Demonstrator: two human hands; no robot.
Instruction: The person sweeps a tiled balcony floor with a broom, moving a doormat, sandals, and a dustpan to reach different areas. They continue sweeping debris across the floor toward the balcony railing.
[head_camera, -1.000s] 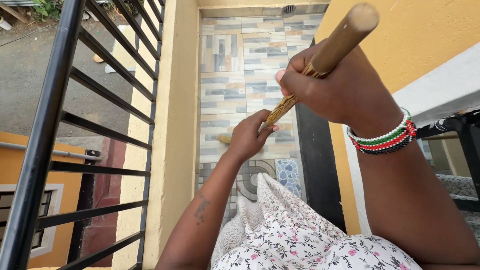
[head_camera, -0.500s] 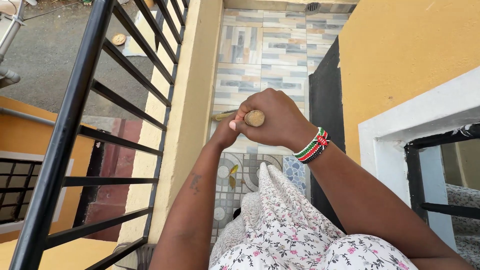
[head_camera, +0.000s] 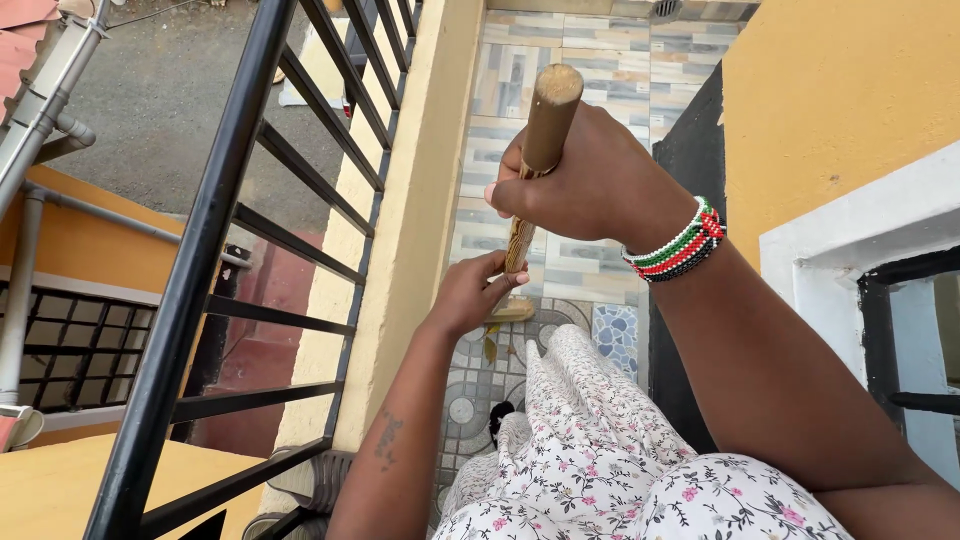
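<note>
Between both hands (head_camera: 590, 185), wooden handle (head_camera: 540, 150) (upright)

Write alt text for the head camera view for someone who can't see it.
Two hands grip a wooden broom handle, right hand high, left hand lower, over a narrow tiled balcony floor. A black metal railing runs along the left; a yellow wall stands right.

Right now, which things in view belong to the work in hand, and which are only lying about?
In use:
- wooden broom handle
- right hand, gripping the handle near its top
- left hand, gripping it lower down
- tiled floor

Lying about:
- black railing
- yellow leaves on the tiles
- grey drainpipe
</note>
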